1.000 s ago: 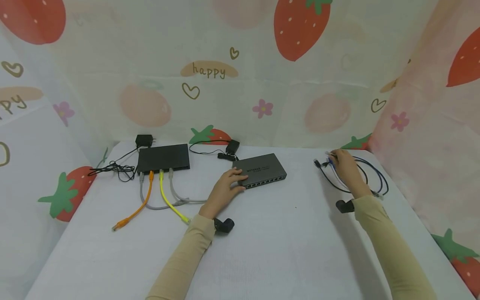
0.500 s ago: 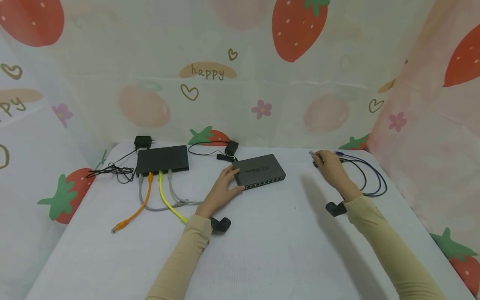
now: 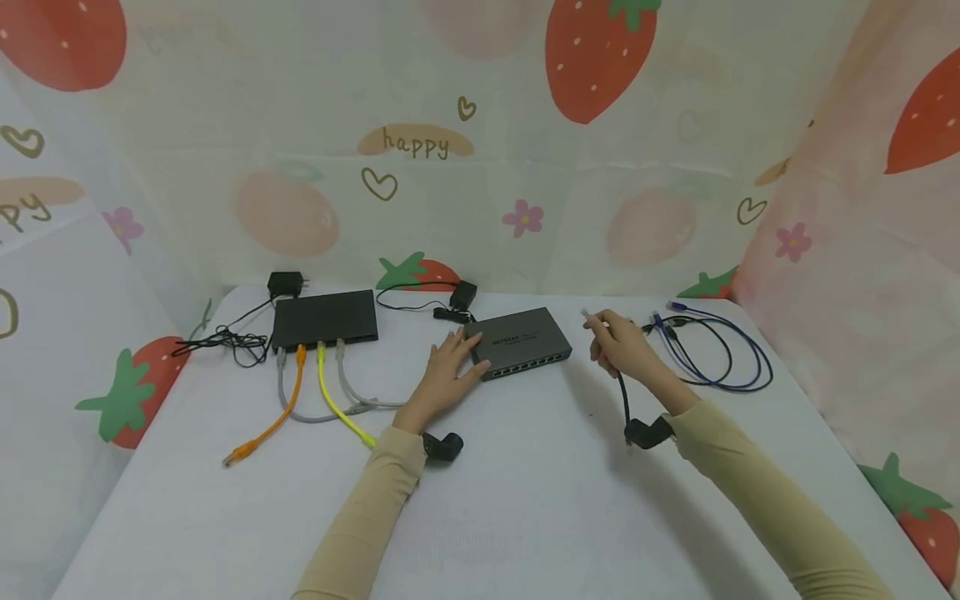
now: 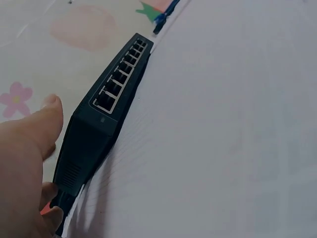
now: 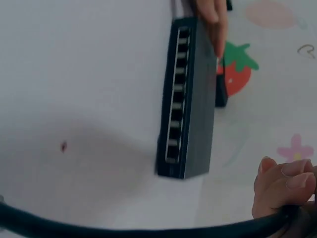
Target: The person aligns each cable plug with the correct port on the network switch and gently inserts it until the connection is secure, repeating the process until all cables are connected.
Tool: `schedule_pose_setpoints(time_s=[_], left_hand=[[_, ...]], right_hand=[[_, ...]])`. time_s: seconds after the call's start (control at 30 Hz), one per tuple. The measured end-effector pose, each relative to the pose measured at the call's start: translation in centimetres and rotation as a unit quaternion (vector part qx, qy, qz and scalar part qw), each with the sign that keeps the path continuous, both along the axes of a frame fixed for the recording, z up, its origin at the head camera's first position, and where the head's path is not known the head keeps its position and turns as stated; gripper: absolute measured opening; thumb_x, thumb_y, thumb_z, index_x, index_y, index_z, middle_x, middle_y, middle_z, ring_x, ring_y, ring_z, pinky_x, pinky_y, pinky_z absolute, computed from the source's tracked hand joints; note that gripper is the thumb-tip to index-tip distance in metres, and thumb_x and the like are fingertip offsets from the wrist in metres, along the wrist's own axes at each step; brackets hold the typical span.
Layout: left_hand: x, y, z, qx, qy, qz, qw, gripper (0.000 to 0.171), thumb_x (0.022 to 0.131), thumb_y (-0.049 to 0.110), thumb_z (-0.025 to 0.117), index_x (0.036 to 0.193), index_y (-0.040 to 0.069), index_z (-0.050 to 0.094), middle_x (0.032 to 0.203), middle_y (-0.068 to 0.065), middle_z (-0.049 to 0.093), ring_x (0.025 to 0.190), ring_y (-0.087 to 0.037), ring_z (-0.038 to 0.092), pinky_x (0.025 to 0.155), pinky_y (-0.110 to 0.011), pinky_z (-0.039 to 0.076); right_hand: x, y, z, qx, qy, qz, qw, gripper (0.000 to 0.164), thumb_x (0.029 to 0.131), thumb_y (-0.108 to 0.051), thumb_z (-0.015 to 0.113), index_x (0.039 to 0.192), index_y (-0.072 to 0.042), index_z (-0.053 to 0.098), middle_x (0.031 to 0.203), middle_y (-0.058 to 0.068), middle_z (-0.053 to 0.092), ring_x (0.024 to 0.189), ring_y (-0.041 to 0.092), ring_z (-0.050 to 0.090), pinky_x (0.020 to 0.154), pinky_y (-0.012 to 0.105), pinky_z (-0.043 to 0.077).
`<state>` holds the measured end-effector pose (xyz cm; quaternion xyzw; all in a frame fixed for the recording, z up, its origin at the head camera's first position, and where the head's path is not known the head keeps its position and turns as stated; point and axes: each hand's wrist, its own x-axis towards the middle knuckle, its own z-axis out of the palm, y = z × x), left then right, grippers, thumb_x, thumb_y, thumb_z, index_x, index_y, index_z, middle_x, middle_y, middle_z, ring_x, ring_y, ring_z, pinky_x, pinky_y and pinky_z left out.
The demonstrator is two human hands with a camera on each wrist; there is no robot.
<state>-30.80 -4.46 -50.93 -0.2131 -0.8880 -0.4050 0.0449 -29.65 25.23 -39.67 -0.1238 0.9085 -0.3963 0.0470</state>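
Observation:
My left hand (image 3: 442,379) rests at the left end of a dark grey Netgear network switch (image 3: 525,337), fingers spread and touching its edge. In the left wrist view the thumb stands beside the switch (image 4: 84,141), whose row of ports shows. To the right of it, my right hand (image 3: 624,346) grips a black network cable (image 3: 624,393). Its clear plug (image 3: 586,313) pokes out past the fingertips, pointing away from me, and the rest hangs below the hand. In the right wrist view the cable (image 5: 124,233) crosses the bottom, and curled fingers (image 5: 282,188) show at the lower right.
At the left stands a black switch (image 3: 326,317) with orange (image 3: 288,408), yellow (image 3: 333,396) and grey (image 3: 307,417) cables plugged in. Power adapters (image 3: 287,283) lie behind the switches. Blue and black cables (image 3: 753,385) lie coiled at the right. A patterned cloth backdrop (image 3: 570,183) encloses the table.
My right hand has moved left from the coiled cables toward the grey switch, bringing the black network cable out of the pile. My left hand has stayed at the switch.

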Motion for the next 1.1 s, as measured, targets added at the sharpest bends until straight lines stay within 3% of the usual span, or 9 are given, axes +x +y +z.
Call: schedule_pose_setpoints(time_s=[0.27, 0.53, 0.83, 1.1], left_hand=[[0.1, -0.1, 0.2, -0.023, 0.0, 0.0, 0.9997, 0.053, 0.094, 0.042, 0.048, 0.142, 0.022, 0.038, 0.153, -0.017, 0.015, 0.141, -0.037, 0.009, 0.112, -0.055, 0.001], [0.2, 0.2, 0.2, -0.037, -0.001, 0.01, 0.9993, 0.052, 0.094, 0.043, 0.049, 0.141, 0.023, 0.041, 0.153, -0.018, 0.015, 0.14, -0.038, 0.011, 0.113, -0.053, 0.003], [0.2, 0.4, 0.3, -0.035, 0.009, 0.013, 0.9993, 0.051, 0.093, 0.043, 0.05, 0.139, 0.021, 0.044, 0.152, -0.018, 0.016, 0.14, -0.04, 0.013, 0.112, -0.054, 0.004], [-0.1, 0.3, 0.3, -0.037, 0.008, 0.016, 0.9991, 0.051, 0.092, 0.045, 0.052, 0.136, 0.02, 0.047, 0.155, -0.012, 0.01, 0.14, -0.04, 0.011, 0.112, -0.055, 0.005]], right_hand=[[0.5, -1.8, -0.9, -0.086, -0.071, 0.003, 0.994, 0.045, 0.102, -0.035, 0.031, 0.122, 0.003, 0.043, 0.067, 0.005, 0.054, 0.044, 0.009, 0.042, 0.04, 0.023, 0.038], [0.8, -2.8, -2.1, -0.183, -0.122, 0.021, 0.975, 0.051, 0.103, -0.035, 0.023, 0.129, 0.008, 0.029, 0.07, 0.003, 0.047, 0.045, 0.006, 0.032, 0.041, 0.019, 0.028], [1.5, -4.3, -3.2, -0.227, -0.163, 0.02, 0.96, 0.051, 0.102, -0.035, 0.023, 0.131, 0.007, 0.024, 0.068, -0.002, 0.036, 0.048, 0.004, 0.028, 0.042, 0.017, 0.024], [2.1, -5.9, -4.7, -0.255, -0.202, 0.039, 0.945, 0.043, 0.103, -0.034, 0.022, 0.123, 0.004, 0.027, 0.066, -0.003, 0.035, 0.047, 0.004, 0.027, 0.042, 0.016, 0.023]])
